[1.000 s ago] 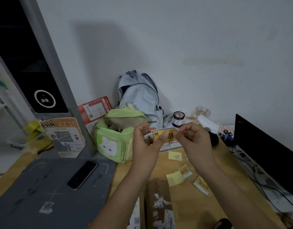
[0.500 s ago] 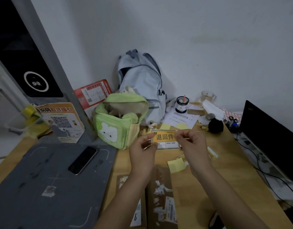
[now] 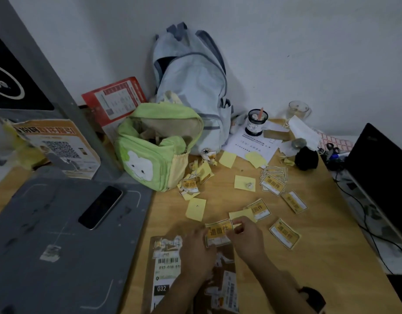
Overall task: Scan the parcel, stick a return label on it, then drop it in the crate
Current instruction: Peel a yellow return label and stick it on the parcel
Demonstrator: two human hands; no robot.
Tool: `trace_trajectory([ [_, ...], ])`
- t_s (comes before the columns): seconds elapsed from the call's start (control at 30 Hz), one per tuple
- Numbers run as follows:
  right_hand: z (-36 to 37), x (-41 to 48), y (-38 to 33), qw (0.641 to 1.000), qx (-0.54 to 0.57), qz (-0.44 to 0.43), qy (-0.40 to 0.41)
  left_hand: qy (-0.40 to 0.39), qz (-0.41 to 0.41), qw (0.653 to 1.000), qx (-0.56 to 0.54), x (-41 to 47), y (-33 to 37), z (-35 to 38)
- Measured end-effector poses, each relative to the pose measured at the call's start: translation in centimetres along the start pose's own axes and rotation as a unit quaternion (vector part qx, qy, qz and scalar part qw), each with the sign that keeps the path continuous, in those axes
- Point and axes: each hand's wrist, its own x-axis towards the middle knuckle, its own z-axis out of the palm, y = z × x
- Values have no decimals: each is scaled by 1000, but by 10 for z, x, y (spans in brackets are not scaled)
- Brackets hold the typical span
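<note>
A brown cardboard parcel with a barcode sticker lies flat on the wooden table's near edge. Both my hands pinch one yellow-and-white return label just above the parcel's far end. My left hand holds the label's left side; my right hand holds its right edge. More return labels and yellow backing papers lie scattered on the table beyond. No crate is in view.
A dark grey scanning mat with a black phone lies at left. A green bag and pale blue backpack stand at the back. A black monitor and cables line the right edge.
My hands have come down with the label from chest height to just over the parcel's far end. The view has tilted downward, showing more of the table and the parcel.
</note>
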Motion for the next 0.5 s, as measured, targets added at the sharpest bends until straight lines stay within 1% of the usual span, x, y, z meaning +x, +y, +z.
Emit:
trace_trajectory([
  [0.1, 9, 9, 10, 997, -74, 22, -12, -29, 44, 991, 121, 3, -5, 7],
  [0.2, 19, 12, 16, 990, -129, 49, -17, -53, 48, 969, 235, 5, -14, 14],
  [0.23, 21, 13, 18, 986, -158, 56, -19, -46, 52, 961, 267, 5, -17, 16],
  [0.27, 22, 13, 20, 980, -188, 63, -19, -34, 61, 954, 291, 5, -19, 18],
  [0.33, 22, 13, 26, 969, -235, 72, -10, -53, 66, 944, 318, 4, -27, 24],
  [0.4, 21, 13, 36, 968, -231, 99, -16, -46, 73, 939, 332, 6, -36, 31],
  [0.5, 20, 11, 48, 967, -162, 175, -92, -96, 39, 943, 315, 4, -28, 26],
])
